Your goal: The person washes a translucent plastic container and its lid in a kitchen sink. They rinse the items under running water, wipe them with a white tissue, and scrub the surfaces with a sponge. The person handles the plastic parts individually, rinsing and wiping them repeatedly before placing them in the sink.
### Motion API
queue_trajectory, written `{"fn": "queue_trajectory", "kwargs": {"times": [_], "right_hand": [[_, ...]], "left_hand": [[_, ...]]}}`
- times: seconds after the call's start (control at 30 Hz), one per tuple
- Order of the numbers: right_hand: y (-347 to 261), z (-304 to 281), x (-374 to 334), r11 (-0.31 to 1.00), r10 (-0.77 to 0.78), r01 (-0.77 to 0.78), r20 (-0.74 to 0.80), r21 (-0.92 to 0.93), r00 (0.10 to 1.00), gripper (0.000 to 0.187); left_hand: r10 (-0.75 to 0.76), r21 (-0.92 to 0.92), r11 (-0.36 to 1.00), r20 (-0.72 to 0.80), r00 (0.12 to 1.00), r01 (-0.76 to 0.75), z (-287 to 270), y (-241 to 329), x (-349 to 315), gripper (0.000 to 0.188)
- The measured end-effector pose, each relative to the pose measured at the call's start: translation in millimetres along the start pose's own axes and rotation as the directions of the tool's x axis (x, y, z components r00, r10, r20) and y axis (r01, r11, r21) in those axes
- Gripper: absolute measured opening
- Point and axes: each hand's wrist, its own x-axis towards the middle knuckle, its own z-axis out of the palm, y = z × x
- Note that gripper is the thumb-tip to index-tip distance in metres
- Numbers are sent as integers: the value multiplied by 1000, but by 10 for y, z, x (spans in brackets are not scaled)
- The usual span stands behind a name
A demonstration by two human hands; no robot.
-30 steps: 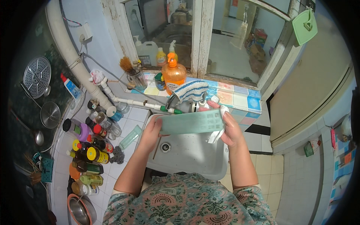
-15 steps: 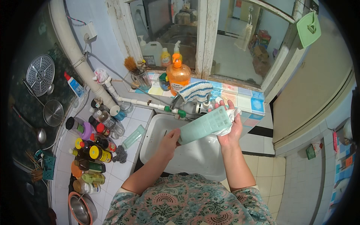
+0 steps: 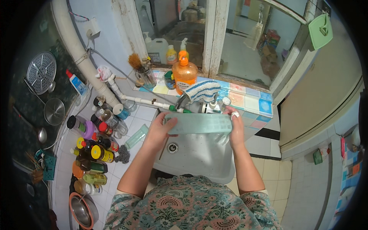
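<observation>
Level above the white sink (image 3: 207,165) is a long, translucent pale green plastic box (image 3: 199,123), one broad side facing me. My left hand (image 3: 159,130) grips its left end, the thumb lying over the front. At the other end my right hand (image 3: 235,126) is closed round the edge, with its thumb on top. A little of a white cloth (image 3: 235,114) shows by the right thumb; the rest of it is hidden. A similar pale green plastic piece (image 3: 137,137) lies on the tiled counter left of the sink.
A faucet (image 3: 180,100) with a striped cloth (image 3: 202,91) over it stands behind the sink. Beside it on the ledge is an orange pump bottle (image 3: 184,76). Several bottles and jars (image 3: 100,152) crowd the left counter near a grey scrubber (image 3: 122,154).
The box has turned from slanting to level, and its gridded face has tipped out of view. My left hand has moved left and up. Most of the white cloth has gone from view.
</observation>
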Motion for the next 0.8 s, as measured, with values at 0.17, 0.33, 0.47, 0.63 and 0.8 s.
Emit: {"fn": "queue_trajectory", "kwargs": {"times": [0.17,0.33,0.47,0.63,0.8], "right_hand": [[192,60,-43,972,226,-212,-156,101,961,32],[299,-272,-262,798,594,-566,-115,206,796,33],[300,-258,-422,603,681,-713,235,358,694,38],[388,-108,-407,639,742,-764,194,84,642,32],[794,65,-447,612,762,-790,236,44,603,19]], "left_hand": [[339,546,721,260,904,-427,16,281,-150,27],[278,716,327,551,787,-617,120,333,-357,25],[276,580,152,752,598,-800,57,61,-348,29],[212,485,20,853,478,-874,41,-17,-395,32],[140,486,10,864,483,-874,-56,-72,-439,31]]}}
